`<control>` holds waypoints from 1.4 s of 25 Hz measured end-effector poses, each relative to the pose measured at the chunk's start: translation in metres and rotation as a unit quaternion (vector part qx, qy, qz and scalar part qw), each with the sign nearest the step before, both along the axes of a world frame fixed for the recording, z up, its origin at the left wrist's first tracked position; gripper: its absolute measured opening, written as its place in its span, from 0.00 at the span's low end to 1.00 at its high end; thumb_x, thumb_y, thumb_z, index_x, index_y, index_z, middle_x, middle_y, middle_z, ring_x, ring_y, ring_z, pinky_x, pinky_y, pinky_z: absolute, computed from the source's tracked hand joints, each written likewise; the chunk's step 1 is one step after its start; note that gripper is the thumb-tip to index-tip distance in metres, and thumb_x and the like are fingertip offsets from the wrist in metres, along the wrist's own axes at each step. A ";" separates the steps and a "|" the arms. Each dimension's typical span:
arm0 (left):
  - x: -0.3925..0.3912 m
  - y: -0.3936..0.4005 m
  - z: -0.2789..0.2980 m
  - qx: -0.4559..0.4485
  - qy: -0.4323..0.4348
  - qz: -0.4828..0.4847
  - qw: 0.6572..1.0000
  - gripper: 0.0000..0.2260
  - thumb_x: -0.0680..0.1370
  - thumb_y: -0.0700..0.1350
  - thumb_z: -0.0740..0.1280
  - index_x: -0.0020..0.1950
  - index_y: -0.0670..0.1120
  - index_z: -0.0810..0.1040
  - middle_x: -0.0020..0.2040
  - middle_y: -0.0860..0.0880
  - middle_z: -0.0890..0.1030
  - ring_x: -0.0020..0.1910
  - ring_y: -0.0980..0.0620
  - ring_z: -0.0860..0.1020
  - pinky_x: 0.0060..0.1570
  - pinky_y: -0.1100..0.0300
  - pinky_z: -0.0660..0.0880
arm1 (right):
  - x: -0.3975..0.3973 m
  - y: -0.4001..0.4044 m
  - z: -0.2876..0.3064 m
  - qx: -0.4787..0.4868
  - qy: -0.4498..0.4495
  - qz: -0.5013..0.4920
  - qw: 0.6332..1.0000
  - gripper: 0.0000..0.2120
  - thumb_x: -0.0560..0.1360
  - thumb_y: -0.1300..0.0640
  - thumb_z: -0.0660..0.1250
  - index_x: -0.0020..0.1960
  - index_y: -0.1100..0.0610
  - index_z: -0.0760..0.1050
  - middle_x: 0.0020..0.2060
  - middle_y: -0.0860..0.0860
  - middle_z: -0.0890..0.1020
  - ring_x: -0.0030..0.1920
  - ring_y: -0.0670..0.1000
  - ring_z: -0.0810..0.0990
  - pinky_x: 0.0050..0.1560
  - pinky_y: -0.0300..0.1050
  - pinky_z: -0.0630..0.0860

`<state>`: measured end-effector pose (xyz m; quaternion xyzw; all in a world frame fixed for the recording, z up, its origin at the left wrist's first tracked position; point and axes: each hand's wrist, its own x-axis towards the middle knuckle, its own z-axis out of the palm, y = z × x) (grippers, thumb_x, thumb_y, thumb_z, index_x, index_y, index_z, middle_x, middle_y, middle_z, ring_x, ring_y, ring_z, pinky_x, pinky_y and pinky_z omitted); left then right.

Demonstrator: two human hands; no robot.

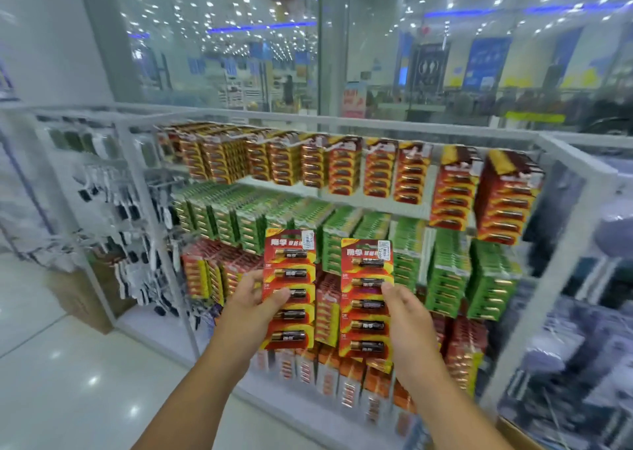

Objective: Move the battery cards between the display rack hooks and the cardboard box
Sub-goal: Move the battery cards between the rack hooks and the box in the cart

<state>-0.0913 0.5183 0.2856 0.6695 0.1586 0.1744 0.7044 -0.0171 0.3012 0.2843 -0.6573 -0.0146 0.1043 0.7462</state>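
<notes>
Head view, rack (342,124): white frame, hooks crowded with hanging battery packs.
Cards: two red battery cards, left card (289,288) and right card (366,297), upright before the rack; likely light, stiff, slick-faced.
Hands: left hand (251,307) and right hand (406,307) each pinch one card's side edge, thumb in front; that mid-edge hold looks sound.

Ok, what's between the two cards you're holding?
Nothing held: in the head view, hanging rack cards show through the gap between the left card and right card.

I observe both bare forearms extended forward and upward, left hand (255,304) and right hand (409,312) each raised, thumb in front, fingers curled, pinching a held card upright.
</notes>
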 end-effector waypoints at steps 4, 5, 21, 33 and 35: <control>0.001 0.073 0.029 0.017 -0.012 -0.001 1.000 0.12 0.81 0.43 0.71 0.62 0.51 0.75 0.52 0.51 0.88 0.51 0.49 0.87 0.50 0.45 0.84 | -0.006 0.076 0.032 0.017 -0.028 0.013 0.999 0.12 0.85 0.47 0.61 0.44 0.45 0.76 0.45 0.41 0.82 0.44 0.37 0.75 0.46 0.42 0.72; 0.004 0.089 0.037 0.019 -0.016 -0.003 1.000 0.12 0.81 0.43 0.71 0.62 0.51 0.75 0.51 0.52 0.88 0.50 0.49 0.87 0.48 0.47 0.83 | -0.003 0.093 0.039 0.023 -0.038 0.013 0.999 0.12 0.85 0.47 0.61 0.43 0.45 0.75 0.46 0.41 0.81 0.43 0.36 0.74 0.47 0.43 0.72; 0.167 0.261 0.073 -0.011 -0.041 0.050 0.998 0.11 0.81 0.46 0.71 0.62 0.54 0.76 0.47 0.57 0.88 0.44 0.55 0.87 0.40 0.55 0.83 | 0.180 0.297 0.066 0.031 -0.020 0.027 0.999 0.14 0.83 0.43 0.64 0.50 0.48 0.85 0.47 0.48 0.88 0.53 0.56 0.86 0.57 0.60 0.82; 0.297 0.382 0.058 0.004 -0.046 -0.060 0.997 0.15 0.80 0.51 0.71 0.63 0.60 0.71 0.54 0.62 0.81 0.44 0.70 0.81 0.40 0.69 0.80 | 0.256 0.409 0.064 0.044 -0.022 -0.087 0.995 0.16 0.78 0.37 0.67 0.52 0.47 0.85 0.49 0.48 0.89 0.52 0.55 0.88 0.58 0.62 0.82; 0.316 0.396 0.053 0.007 -0.031 -0.070 0.997 0.25 0.75 0.56 0.74 0.70 0.56 0.72 0.58 0.57 0.84 0.52 0.61 0.84 0.52 0.57 0.83 | 0.264 0.418 0.063 0.044 -0.009 -0.112 0.993 0.14 0.83 0.45 0.64 0.52 0.51 0.84 0.46 0.50 0.89 0.48 0.56 0.88 0.55 0.62 0.84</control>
